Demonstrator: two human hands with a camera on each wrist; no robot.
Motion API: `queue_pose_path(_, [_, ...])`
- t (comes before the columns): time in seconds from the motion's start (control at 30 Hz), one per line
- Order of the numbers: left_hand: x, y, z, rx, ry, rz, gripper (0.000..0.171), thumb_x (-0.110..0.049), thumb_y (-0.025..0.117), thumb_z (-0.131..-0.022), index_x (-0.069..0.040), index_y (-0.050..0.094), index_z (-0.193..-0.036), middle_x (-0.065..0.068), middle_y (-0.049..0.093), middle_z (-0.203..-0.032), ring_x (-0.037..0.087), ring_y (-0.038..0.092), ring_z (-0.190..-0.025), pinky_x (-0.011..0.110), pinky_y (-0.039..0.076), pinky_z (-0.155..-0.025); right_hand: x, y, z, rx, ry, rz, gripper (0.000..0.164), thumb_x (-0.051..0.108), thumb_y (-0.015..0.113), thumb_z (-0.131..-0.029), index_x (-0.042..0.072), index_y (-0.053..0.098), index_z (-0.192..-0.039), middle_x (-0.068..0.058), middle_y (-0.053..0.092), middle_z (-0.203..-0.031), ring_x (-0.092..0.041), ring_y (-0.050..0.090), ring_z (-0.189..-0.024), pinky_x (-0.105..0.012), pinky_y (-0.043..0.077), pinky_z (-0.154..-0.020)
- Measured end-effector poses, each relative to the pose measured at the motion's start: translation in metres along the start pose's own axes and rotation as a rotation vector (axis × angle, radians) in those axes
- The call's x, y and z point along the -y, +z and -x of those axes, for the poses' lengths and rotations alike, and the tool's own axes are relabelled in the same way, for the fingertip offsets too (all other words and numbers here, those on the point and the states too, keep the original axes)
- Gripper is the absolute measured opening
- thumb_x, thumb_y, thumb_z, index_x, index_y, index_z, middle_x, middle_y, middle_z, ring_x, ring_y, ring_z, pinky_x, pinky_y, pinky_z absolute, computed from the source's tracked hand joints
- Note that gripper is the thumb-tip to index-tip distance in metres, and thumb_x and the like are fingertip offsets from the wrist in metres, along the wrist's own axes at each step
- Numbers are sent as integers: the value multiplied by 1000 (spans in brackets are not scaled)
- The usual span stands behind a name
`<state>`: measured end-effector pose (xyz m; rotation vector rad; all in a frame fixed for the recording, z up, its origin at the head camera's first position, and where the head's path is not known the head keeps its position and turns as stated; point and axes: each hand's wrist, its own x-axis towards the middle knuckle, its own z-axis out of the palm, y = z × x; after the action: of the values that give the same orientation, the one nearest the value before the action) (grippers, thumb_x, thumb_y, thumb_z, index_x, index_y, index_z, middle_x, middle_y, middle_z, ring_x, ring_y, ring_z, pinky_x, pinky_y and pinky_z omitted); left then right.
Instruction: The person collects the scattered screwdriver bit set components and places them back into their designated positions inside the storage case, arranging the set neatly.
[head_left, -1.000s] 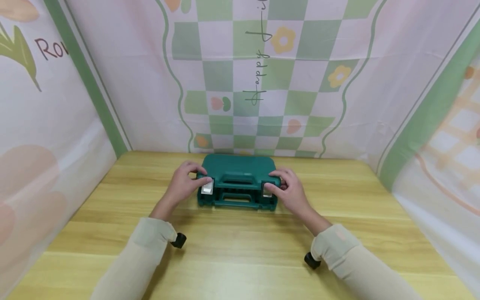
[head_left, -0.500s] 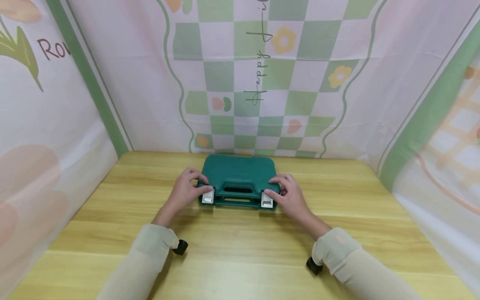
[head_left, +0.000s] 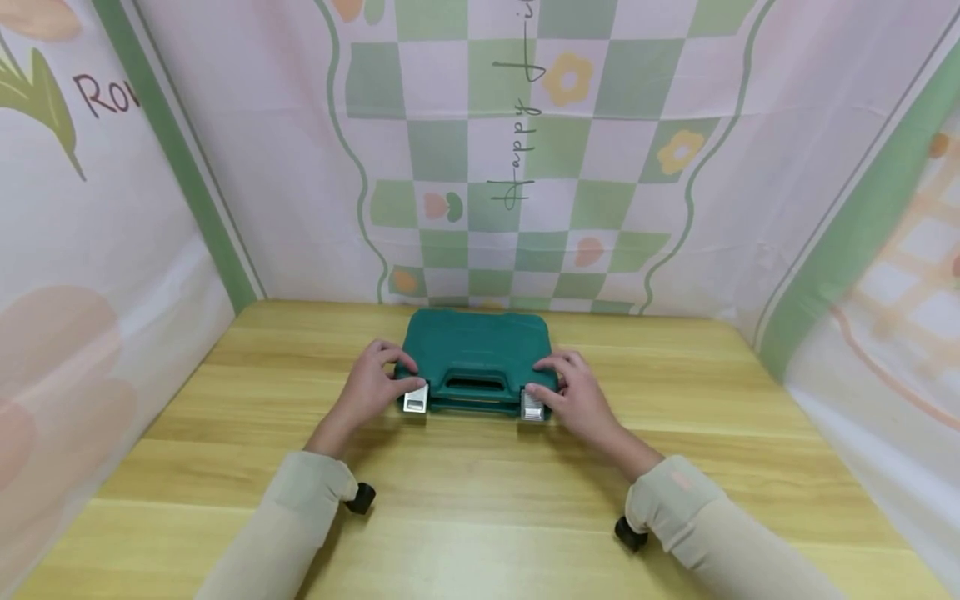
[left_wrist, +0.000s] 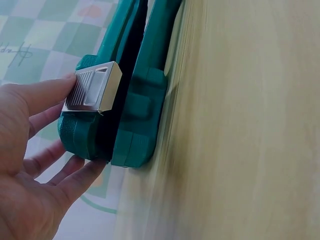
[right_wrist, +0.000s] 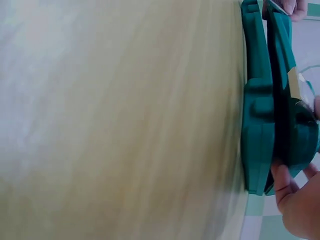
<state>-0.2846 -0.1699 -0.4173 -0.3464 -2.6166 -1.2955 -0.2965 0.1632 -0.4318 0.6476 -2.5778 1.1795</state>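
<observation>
A green plastic carrying case (head_left: 480,337) lies on the wooden table, its handle side facing me. Two metal latches, the left latch (head_left: 416,400) and the right latch (head_left: 532,406), hang from the lid's front edge. My left hand (head_left: 367,383) grips the lid's left front corner, thumb at the latch and fingers around the side. At the opposite corner my right hand (head_left: 581,387) holds the lid the same way, a fingertip in the gap. Both wrist views show a narrow dark gap between the lid (left_wrist: 80,132) and the base (left_wrist: 137,120); the inside is hidden.
The wooden table (head_left: 480,508) stretches in front of the case. Behind it hangs a checkered, flower-printed cloth (head_left: 495,167), with more printed cloth at both sides. A small black device (head_left: 362,498) sits at the left cuff, another black device (head_left: 630,533) at the right.
The lid has come down toward the base, and the gap between them has narrowed. Both hands have lowered slightly with it, and the latches now hang in front of the base.
</observation>
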Motion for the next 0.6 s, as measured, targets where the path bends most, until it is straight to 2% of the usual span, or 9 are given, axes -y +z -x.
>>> queue_pose_path(0.13, [-1,0,1,4,2,-15,16,-22,81,-82,-13,71,-91,9,51,-119,29,49,-112,44,50,-90,7,-1,1,41,11,35,38,28,69,-93,6,61,-123,-19,42,-137,-33,54,-104,-47,48,-86])
queue_pose_path(0.27, [-3,0,1,9,-4,-28,17,-21,81,-82,-13,71,-93,9,51,-119,29,50,-110,43,51,-89,12,-1,2,71,28,50,42,29,67,-94,5,57,-128,-19,40,-136,-39,44,-124,-55,39,-99])
queue_pose_path(0.4, [-5,0,1,10,-6,-39,17,-21,81,-82,-13,71,-94,9,51,-119,29,51,-109,42,50,-87,13,0,2,69,39,71,42,28,67,-94,5,57,-128,-18,41,-136,-38,45,-124,-55,38,-101])
queue_pose_path(0.6, [-4,3,2,15,2,-76,19,-20,82,-80,-13,71,-95,9,52,-118,28,53,-102,40,51,-82,15,1,5,54,-2,175,43,27,69,-92,3,60,-126,-18,47,-131,-37,48,-122,-53,40,-100])
